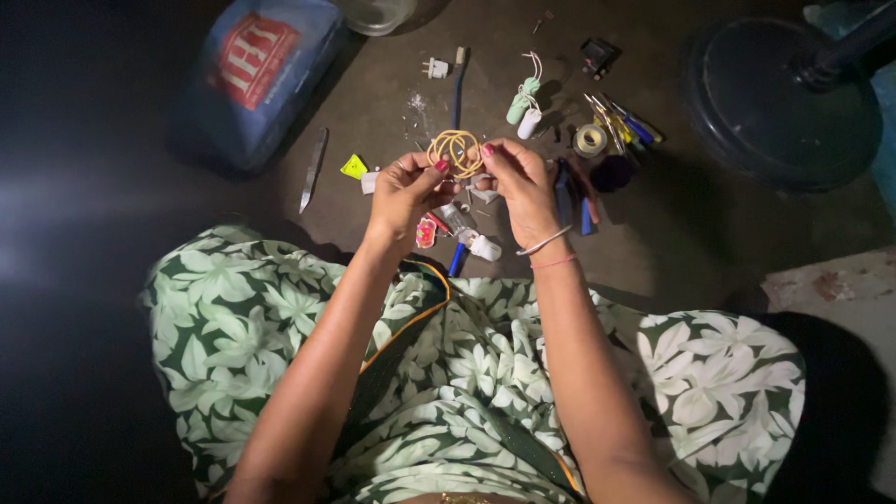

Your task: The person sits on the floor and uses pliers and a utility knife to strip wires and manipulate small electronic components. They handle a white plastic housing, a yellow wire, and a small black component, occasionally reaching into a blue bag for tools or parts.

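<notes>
1. Your left hand (403, 189) pinches the coil's left edge.
2. The yellow wire coil (455, 151) is held above the floor (709, 233), between both hands.
3. Your right hand (519, 182) grips its right edge; the handling step looks under way, so keep both grips steady.

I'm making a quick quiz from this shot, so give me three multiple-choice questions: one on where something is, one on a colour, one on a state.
1. Where is the roll of tape?
A. on the floor beyond the right hand
B. on the lap
C. in the left hand

2. What colour is the wire coil?
A. blue
B. yellowish
C. black

3. How is the coil held?
A. lying loose on the floor
B. pinched by both hands
C. hanging from the fan base

Answers:
1 A, it lies among the tools.
2 B, its loops look yellow.
3 B, left hand and right hand grip it.
</notes>
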